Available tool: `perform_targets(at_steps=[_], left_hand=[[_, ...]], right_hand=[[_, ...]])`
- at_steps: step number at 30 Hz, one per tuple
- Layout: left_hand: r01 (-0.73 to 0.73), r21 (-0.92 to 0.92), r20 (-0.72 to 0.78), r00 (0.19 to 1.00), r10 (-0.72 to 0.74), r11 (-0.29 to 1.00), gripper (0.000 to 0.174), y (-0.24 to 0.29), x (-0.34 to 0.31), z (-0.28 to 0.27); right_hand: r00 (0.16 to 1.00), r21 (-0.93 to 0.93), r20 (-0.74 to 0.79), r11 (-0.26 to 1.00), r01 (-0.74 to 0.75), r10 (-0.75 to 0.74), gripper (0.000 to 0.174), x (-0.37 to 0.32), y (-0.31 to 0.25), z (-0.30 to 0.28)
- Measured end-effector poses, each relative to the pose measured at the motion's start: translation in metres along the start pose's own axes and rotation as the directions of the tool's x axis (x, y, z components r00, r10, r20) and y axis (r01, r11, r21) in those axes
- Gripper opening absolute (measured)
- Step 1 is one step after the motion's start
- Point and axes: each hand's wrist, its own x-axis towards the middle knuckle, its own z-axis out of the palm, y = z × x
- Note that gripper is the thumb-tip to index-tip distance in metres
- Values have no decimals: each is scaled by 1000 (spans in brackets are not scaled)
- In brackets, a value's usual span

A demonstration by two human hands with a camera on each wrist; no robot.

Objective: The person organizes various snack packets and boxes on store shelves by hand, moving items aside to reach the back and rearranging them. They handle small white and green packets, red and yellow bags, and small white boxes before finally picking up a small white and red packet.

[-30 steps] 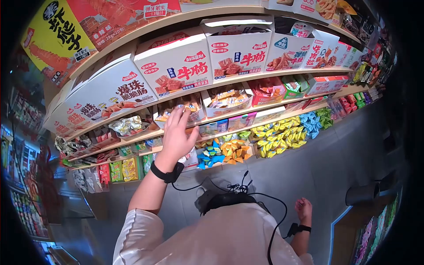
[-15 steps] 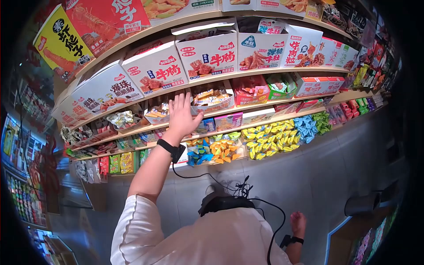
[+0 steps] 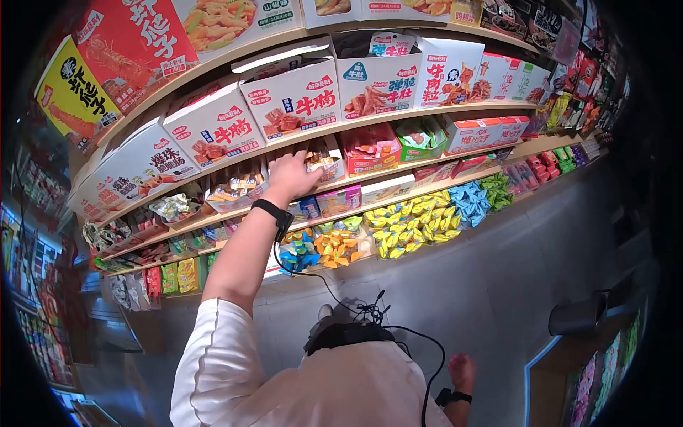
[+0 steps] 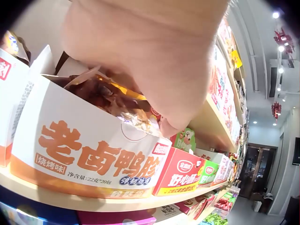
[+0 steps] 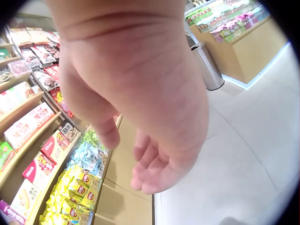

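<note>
My left hand [image 3: 293,178] reaches over an open white box [image 4: 89,145] with orange lettering on the middle shelf. Its fingers dip in among small shiny snack packets [image 4: 136,115], with the thumb at the box's right side in the left wrist view. Most of the fingertips are hidden, so I cannot tell whether they pinch a packet. To the left stands a similar box of packets [image 3: 238,186]; to the right are a red box [image 3: 373,148] and a green one [image 3: 421,139]. My right hand [image 3: 461,371] hangs at my side, fingers loosely curled around nothing.
Tall white snack boxes [image 3: 292,107] line the shelf above. Below lie yellow packets [image 3: 413,229] and blue packets [image 3: 469,203]. A cable [image 3: 370,309] runs from the left wrist to the waist. A bin [image 3: 576,318] stands at the right, beside a counter [image 3: 551,370].
My left hand has moved right along the shelf, from the left box of packets to the one beside it, and its fingers now bend down inside. The right hand still hangs.
</note>
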Motion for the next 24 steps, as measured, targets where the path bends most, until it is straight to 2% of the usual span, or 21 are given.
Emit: perform_targets(at_steps=[2, 4, 5, 6, 8, 9, 11, 12, 14, 15, 16, 17, 18, 20, 21, 23, 24], left_hand=[[-8, -19, 3, 1000, 8, 1000, 68, 3, -14, -5], [-121, 84, -281, 949, 140, 989, 62, 2, -29, -1], [-208, 21, -347, 916, 202, 978, 53, 2, -37, 0], [-213, 13, -342, 917, 205, 977, 53, 2, -44, 3], [-531, -22, -500, 739, 451, 847, 45, 1, -59, 8], [-571, -106, -468, 751, 466, 814, 39, 4, -68, 9], [-593, -161, -438, 759, 481, 789, 38, 10, -82, 13], [-609, -201, -411, 763, 498, 768, 36, 14, -87, 11], [-631, -251, -393, 759, 518, 734, 32, 15, -98, 6], [-628, -327, -336, 776, 534, 706, 31, 14, -103, 9], [-617, -399, -279, 787, 551, 679, 29, 15, -108, 10], [-614, -414, -283, 788, 546, 672, 28, 17, -113, 10], [-614, -419, -283, 788, 546, 669, 28, 19, -119, 10], [-507, -596, -128, 825, 550, 622, 26, 24, -133, 9], [-504, -597, -128, 828, 546, 624, 26, 25, -140, 6], [-261, -681, 182, 845, 503, 684, 28, 22, -155, -4], [-256, -674, 181, 852, 491, 693, 28, 22, -164, -9]], right_hand=[[1000, -10, -13, 1000, -14, 13, 21, -5, 4, 3], [998, -43, -67, 999, -14, 11, 21, -10, -1, 20], [997, -40, -78, 999, -14, 11, 21, -9, -5, 27], [1000, -92, -18, 996, 0, -2, 23, -5, -10, 36], [996, -218, 79, 974, 57, -41, 23, 8, -22, 63], [991, -291, 118, 951, 101, -69, 22, 7, -37, 87], [971, -487, 158, 842, 233, -177, 18, -4, -74, 148], [932, -494, 269, 795, 352, -245, 16, -9, -93, 178], [827, -526, 442, 645, 554, -349, 19, -33, -138, 250], [708, -485, 562, 524, 700, -427, 26, -34, -156, 281], [630, -464, 628, 431, 774, -456, 29, -47, -174, 318], [554, -452, 677, 320, 833, -484, 28, -71, -194, 357], [475, -443, 726, 190, 876, -498, 30, -83, -209, 391], [273, -314, 810, 9, 949, -519, 31, -97, -234, 450], [216, -279, 831, -49, 959, -513, 31, -99, -244, 475], [77, -206, 862, -207, 957, -502, 31, -101, -263, 519], [-7, -164, 871, -304, 938, -492, 31, -100, -271, 539]])
